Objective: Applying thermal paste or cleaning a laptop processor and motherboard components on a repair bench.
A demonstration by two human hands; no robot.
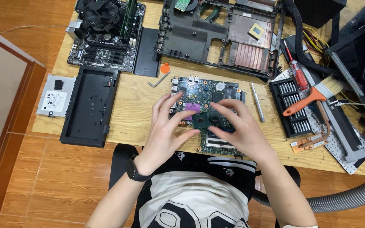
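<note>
Bright, even light fills the scene from overhead; shadows on the tabletop (127, 105) are soft and short. Focus is sharp throughout, with mild wide-angle bending at the edges and no strong glare.

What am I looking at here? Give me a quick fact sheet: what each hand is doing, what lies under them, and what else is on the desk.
Left hand: pinches the left edge of a small square processor chip
Right hand: pinches the chip's right edge
Under the hands: green laptop motherboard on the wooden desk
Far left: desktop motherboard with fan
Far centre: black laptop chassis
Right: screwdriver bit case, orange-handled brush, silver screwdriver handle
</note>
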